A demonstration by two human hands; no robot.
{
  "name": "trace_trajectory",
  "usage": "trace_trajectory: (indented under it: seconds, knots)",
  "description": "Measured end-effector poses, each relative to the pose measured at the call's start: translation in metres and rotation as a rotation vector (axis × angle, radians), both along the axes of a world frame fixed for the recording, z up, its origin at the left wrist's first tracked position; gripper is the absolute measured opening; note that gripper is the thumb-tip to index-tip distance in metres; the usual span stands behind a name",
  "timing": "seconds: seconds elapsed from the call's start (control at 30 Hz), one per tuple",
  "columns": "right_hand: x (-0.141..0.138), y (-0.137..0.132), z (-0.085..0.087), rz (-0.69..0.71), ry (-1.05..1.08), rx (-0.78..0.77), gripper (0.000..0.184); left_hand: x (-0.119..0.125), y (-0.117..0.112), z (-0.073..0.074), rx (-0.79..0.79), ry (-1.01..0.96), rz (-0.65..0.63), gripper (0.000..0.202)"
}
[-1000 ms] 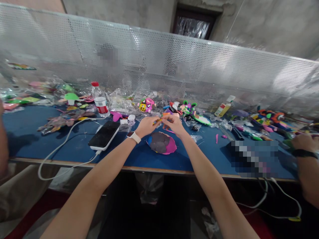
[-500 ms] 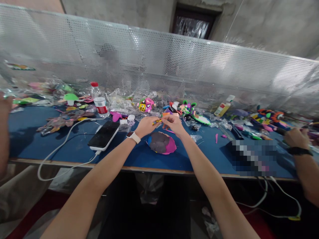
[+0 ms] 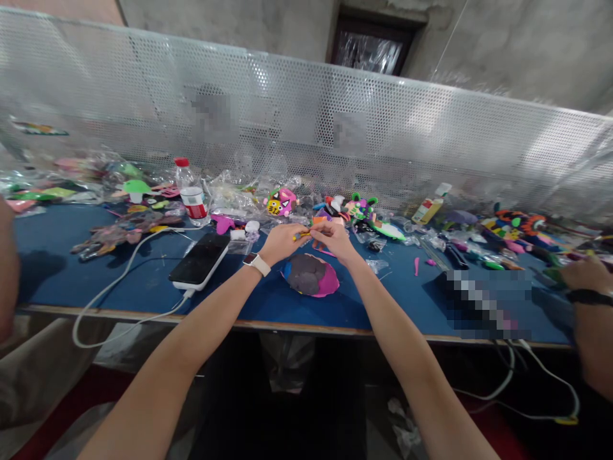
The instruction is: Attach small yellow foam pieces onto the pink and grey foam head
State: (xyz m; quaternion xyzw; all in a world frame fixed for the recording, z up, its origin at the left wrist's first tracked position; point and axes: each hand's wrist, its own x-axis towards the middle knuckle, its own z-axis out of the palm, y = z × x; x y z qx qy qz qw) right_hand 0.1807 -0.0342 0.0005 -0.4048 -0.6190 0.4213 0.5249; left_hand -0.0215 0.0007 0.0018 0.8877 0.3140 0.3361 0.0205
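My left hand (image 3: pixel 281 241) and my right hand (image 3: pixel 334 237) meet above the blue table (image 3: pixel 268 300), fingertips pinching a small yellow and orange piece (image 3: pixel 306 234) between them. A white watch (image 3: pixel 256 263) is on my left wrist. Just below my hands lies a foam piece (image 3: pixel 310 275), grey on top with pink and blue edges. Beyond my hands sit colourful foam animal figures (image 3: pixel 357 207) and a pink one (image 3: pixel 282 201).
A phone on a white power bank (image 3: pixel 200 260) with a white cable (image 3: pixel 119 281) lies left of my arm. A water bottle (image 3: pixel 190 190) stands behind it. Plastic bags and foam bits crowd the table's back. Other people's arms are at the far left (image 3: pixel 7 268) and far right (image 3: pixel 589 287).
My hands stay pinching the small piece, the right one lifting slightly. The person's hand at far left rose and came back down; the hand at the right shifted.
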Motion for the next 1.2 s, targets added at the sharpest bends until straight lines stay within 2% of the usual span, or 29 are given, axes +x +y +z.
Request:
trace_trajectory:
  seconds: [0.27,0.87,1.2]
  knots:
    - [0.0005,0.0002,0.0002,0.007,-0.003,-0.017,0.047,-0.0003,-0.0001,0.0002,0.009,-0.002,0.004,0.029]
    - [0.0006,-0.0019,0.0013,-0.01,-0.008,-0.014,0.044,-0.0006,0.0022,-0.0018,0.014,0.013,0.049,0.041]
    - [0.0009,0.0011,-0.0007,-0.01,-0.001,-0.028,0.045,-0.0001,0.0034,-0.0044,0.036,-0.019,0.027,0.035]
